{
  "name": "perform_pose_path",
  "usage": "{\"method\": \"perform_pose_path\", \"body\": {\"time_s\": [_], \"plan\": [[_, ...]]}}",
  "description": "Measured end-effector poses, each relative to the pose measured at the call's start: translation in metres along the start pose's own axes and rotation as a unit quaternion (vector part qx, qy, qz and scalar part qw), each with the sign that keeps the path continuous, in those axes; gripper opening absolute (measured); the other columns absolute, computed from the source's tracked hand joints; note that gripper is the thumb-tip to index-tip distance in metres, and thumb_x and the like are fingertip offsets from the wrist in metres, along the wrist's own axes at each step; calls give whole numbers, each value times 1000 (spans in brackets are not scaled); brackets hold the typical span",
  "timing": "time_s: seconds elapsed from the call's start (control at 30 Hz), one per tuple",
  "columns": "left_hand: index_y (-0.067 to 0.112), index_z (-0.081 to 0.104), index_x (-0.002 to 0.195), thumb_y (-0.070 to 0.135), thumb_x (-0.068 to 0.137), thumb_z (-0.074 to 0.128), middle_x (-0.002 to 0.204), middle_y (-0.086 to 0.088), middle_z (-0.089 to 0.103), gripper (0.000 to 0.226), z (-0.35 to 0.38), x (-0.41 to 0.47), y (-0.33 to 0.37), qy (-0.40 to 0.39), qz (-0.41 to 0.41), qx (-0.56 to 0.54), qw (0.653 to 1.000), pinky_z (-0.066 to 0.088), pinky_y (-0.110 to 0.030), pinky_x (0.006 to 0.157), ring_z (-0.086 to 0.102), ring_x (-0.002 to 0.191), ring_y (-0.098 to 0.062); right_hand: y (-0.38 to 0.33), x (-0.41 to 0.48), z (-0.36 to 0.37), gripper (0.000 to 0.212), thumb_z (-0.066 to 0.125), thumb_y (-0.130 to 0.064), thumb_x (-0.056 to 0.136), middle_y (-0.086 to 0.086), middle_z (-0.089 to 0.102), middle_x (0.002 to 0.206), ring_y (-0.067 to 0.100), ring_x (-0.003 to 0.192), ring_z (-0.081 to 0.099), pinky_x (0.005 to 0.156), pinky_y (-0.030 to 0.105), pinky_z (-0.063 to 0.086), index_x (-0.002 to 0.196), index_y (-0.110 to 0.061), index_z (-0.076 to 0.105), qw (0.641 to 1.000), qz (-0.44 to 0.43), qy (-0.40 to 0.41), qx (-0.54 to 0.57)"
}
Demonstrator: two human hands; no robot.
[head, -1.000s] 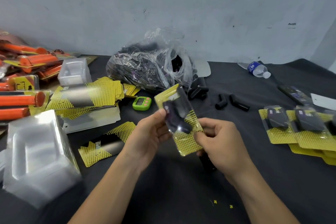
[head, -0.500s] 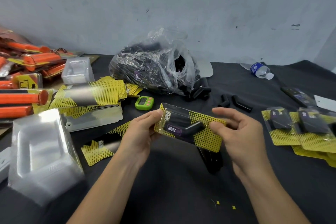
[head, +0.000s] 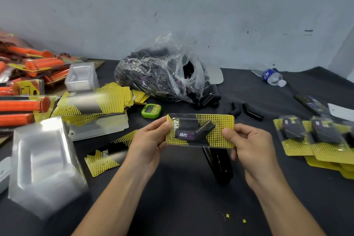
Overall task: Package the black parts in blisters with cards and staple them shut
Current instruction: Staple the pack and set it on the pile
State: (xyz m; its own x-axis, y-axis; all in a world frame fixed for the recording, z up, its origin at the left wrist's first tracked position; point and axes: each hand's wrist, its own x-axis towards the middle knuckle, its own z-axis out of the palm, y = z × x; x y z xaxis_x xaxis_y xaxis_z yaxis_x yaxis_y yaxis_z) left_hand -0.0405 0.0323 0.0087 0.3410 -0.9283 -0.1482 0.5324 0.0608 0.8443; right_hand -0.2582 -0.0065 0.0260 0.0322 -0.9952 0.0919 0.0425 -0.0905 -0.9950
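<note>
A clear blister pack point(head: 200, 130) with a yellow dotted card and a bent black part with a purple label inside is held level above the table. My left hand point(head: 148, 140) pinches its left end, and my right hand point(head: 247, 143) pinches its right end. Under the pack a black stapler point(head: 218, 165) lies on the dark cloth. Loose black parts point(head: 251, 112) lie behind it. A plastic bag of black parts point(head: 161, 74) sits at the back. Finished packs point(head: 316, 136) are piled at the right.
Stacks of yellow cards point(head: 95, 101) and one loose card point(head: 107, 157) lie at the left. Empty clear blisters point(head: 42, 163) stand at the near left, with more point(head: 81, 75) farther back. Orange-handled packaged goods point(head: 23, 105) fill the far left. A green timer point(head: 151, 110) and a water bottle point(head: 272, 77) lie behind.
The pack went from upright and tilted to lying level and lengthwise between both hands. My right hand closed onto its right end.
</note>
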Motion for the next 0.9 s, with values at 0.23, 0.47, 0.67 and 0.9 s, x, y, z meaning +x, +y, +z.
{"method": "perform_pose_path", "body": {"time_s": [0.23,0.47,0.67,0.9], "plan": [[10,73,112,-13,62,66,106,-8,80,56,-6,8,-2,-62,23,-12,998,59,-19,68,78,88,-15,4,7,-6,5,75,-12,92,8,79,85,7,41,37,37,16,34,90,-8,77,994,97,37,44],[6,75,108,2,82,78,95,-11,80,26,-4,5,-5,21,2,99,995,57,-22,57,77,74,-16,8,13,-10,7,76,-4,89,-1,70,66,8,41,45,38,16,37,87,-10,75,989,123,44,72],[4,77,90,0,86,77,77,-12,77,6,1,1,-9,58,28,136,989,56,-23,51,70,56,-16,12,17,-11,8,73,2,90,-1,69,61,6,38,45,36,17,33,89,-6,73,985,138,55,94],[5,77,101,-11,90,63,99,-14,80,24,7,-1,-7,-4,-20,94,995,61,-22,61,78,82,-17,13,19,-16,3,77,-5,89,1,76,73,8,35,38,36,15,36,90,-7,75,986,132,72,74]]}}
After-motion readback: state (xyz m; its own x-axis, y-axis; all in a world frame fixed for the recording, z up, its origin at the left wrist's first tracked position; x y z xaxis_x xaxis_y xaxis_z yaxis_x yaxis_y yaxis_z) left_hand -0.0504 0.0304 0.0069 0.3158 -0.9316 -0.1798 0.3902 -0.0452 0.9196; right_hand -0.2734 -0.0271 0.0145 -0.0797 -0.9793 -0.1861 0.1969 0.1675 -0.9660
